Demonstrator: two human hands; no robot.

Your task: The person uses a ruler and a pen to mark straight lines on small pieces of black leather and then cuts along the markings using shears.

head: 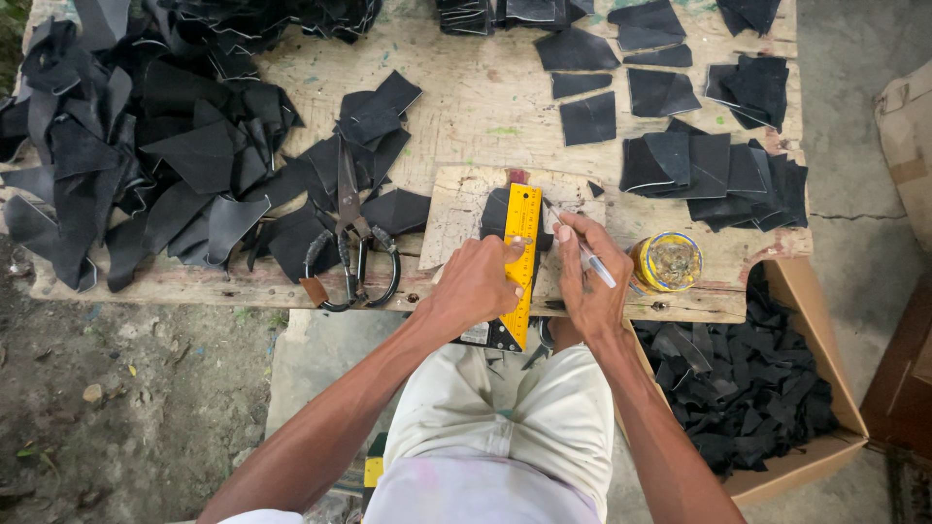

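Black leather piece [497, 215] — lying on a small board [456, 213] at the surface's [485, 87] near edge, under a yellow ruler [522, 257]. Left hand [476, 286] presses the ruler flat; right hand [587, 281] pinches a pen [582, 250] beside it. Cut pieces [709, 165] stacked right, uncut scraps [146, 155] heaped left — marking looks part-done.

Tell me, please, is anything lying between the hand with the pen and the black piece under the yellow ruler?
Nothing visible does. The right hand holds the pen right beside the yellow ruler, which the left hand presses onto the black piece on the small board. The tin and scissors lie off to either side.
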